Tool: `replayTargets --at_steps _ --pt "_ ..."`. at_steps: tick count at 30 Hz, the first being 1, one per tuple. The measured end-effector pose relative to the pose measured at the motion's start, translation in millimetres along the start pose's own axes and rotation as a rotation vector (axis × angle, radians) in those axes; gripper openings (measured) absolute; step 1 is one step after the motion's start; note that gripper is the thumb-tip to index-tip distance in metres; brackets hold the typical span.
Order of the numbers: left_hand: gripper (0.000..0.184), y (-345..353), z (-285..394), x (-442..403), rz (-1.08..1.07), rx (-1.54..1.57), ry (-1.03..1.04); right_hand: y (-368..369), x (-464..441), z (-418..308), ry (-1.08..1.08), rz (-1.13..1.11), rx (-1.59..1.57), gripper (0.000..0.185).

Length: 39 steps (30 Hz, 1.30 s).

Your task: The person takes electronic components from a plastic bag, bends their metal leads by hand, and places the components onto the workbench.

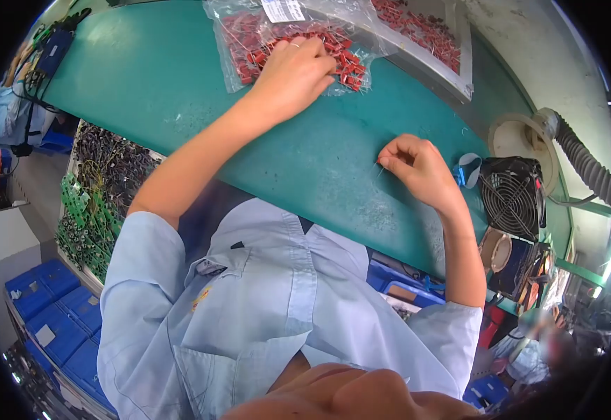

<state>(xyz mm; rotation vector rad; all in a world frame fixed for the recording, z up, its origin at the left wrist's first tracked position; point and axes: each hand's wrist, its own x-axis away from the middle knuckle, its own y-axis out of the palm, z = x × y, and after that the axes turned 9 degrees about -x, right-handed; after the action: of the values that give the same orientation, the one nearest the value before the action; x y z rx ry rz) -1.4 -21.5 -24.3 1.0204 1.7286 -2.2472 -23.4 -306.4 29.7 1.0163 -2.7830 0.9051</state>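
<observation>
On the green table, a clear plastic bag (237, 42) of small red components with wire leads lies open at the top. My left hand (293, 73) reaches over the bag's opening, its fingers bent down among the red parts; the fingertips are hidden. Farther right, my right hand (421, 168) hovers over the table with thumb and index finger pinched on a small red component (380, 163), whose thin leads point down.
A grey tray (424, 59) with more red components stands behind the bag. At the right are a black fan (512, 196), a blue-white tape roll (468, 171) and a ribbed hose (585, 161). Circuit boards (92, 203) fill a tray below the table's left edge.
</observation>
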Motion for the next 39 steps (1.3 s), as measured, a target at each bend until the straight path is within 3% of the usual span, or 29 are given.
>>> replayTargets --at_steps 13,19,25,29,30,33,35,39 --pt "0.011 0.3 7.1 6.2 -0.09 -0.031 -0.032 29.8 8.8 17.5 -0.242 0.197 0.26 0.008" --pt "0.01 -0.1 7.9 7.4 -0.091 -0.041 -0.032 44.5 13.2 24.5 -0.493 0.315 0.487 0.013" --pt "0.009 1.9 8.7 9.7 -0.053 -0.022 -0.029 50.6 17.2 27.9 -0.537 0.386 0.522 0.013" --pt "0.009 -5.2 12.9 9.3 0.027 -0.018 -0.024 22.5 11.6 22.6 -0.345 0.336 0.218 0.006" --pt "0.009 -7.2 13.9 9.5 0.039 -0.029 -0.03 8.2 2.8 16.6 -0.31 0.381 0.227 0.007" --pt "0.021 -10.7 16.6 6.3 -0.24 0.013 -0.207 -47.4 -45.3 27.2 -0.378 0.615 0.204 0.012" --pt "0.018 4.1 15.3 9.7 -0.116 -0.079 -0.139 -84.6 -80.5 37.9 -0.336 0.736 0.235 0.017" --pt "0.017 13.5 10.5 8.8 -0.111 -0.189 -0.099 -119.0 -121.0 51.1 -0.116 0.623 -0.264 0.018"
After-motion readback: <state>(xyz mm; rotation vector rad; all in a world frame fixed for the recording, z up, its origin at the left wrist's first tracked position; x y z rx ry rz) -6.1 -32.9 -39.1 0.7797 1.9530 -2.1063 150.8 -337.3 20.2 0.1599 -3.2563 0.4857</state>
